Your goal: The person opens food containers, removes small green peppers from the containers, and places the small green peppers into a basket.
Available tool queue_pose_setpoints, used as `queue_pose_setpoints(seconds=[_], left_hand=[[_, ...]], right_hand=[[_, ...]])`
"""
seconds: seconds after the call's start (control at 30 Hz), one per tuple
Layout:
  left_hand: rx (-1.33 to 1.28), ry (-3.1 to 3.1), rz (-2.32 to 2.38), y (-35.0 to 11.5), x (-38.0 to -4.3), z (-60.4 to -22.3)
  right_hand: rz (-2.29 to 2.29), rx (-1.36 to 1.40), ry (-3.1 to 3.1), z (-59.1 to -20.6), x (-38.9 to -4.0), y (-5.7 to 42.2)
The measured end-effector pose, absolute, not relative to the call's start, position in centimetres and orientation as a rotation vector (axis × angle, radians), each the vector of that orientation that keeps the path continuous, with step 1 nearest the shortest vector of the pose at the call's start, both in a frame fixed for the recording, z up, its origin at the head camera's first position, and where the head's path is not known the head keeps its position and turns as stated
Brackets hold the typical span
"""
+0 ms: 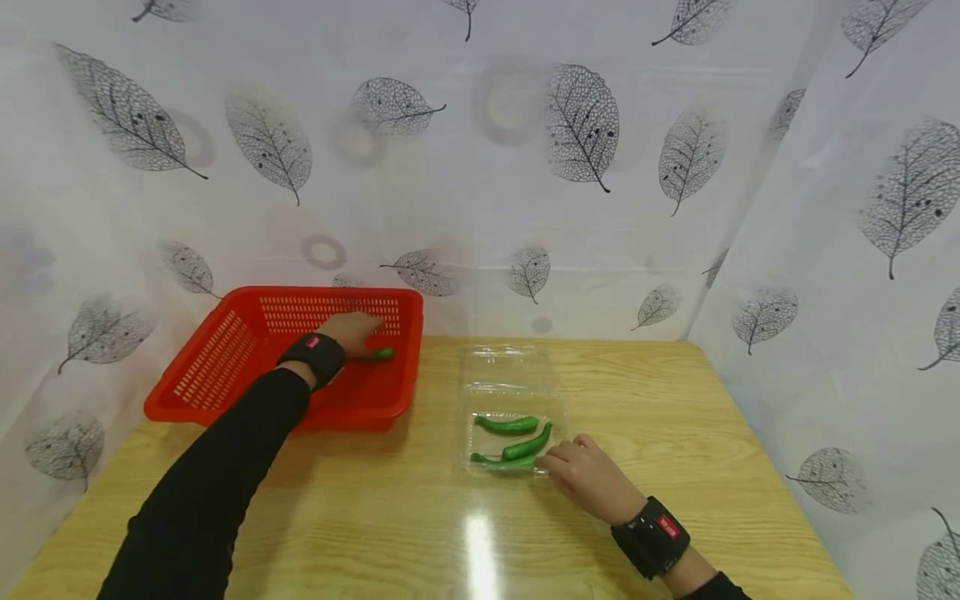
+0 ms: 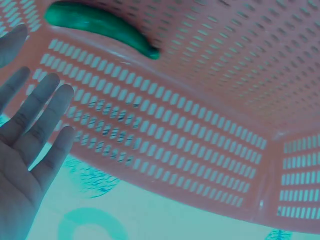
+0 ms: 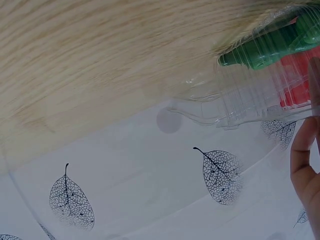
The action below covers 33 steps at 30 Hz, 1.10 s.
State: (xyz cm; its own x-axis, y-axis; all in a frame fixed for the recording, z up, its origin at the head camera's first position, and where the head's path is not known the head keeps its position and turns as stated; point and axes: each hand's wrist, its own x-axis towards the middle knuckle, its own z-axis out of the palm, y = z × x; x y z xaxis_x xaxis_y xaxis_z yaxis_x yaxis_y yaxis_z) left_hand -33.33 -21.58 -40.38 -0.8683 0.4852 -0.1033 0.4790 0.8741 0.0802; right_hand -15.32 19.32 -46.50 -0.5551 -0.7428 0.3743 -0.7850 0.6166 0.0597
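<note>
My left hand [image 1: 352, 332] reaches down inside the red basket [image 1: 405, 379]. In the left wrist view its fingers [image 2: 45, 120] are spread and nearly straight, holding nothing. A green pepper [image 2: 100, 24] lies on the basket floor just beyond those fingertips; the head view shows only part of it, as the hand covers the rest. My right hand [image 1: 588, 479] grips the near right edge of a clear plastic box [image 1: 467, 433]. Three green peppers [image 1: 508, 426] lie in this box, one partly behind the right fingertips. Its clear lid [image 1: 506, 367] is folded back, away from me.
The basket stands at the back left of the wooden table [image 1: 637, 400], its slotted walls sloping outward. A leaf-patterned white sheet [image 1: 480, 183] hangs behind the table and along its sides. Bare wood separates basket and box.
</note>
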Motion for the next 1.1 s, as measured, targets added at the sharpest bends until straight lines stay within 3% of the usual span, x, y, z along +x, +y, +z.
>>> queue_pose_setpoints(seconds=[0.5, 0.83, 1.1], left_hand=[[0.812, 3.021, 0.075, -19.3, -29.5, -36.4], [1.077, 3.174, 0.106, -13.2, -24.6, -34.5], [1.326, 3.086, 0.169, -7.8, -21.8, -36.5]], right_hand=[[0.138, 1.217, -2.489, -46.2, -15.3, 19.3], [0.149, 1.213, -2.481, -46.5, -15.4, 19.4], [0.137, 1.224, -2.439, -46.5, -15.5, 19.3]])
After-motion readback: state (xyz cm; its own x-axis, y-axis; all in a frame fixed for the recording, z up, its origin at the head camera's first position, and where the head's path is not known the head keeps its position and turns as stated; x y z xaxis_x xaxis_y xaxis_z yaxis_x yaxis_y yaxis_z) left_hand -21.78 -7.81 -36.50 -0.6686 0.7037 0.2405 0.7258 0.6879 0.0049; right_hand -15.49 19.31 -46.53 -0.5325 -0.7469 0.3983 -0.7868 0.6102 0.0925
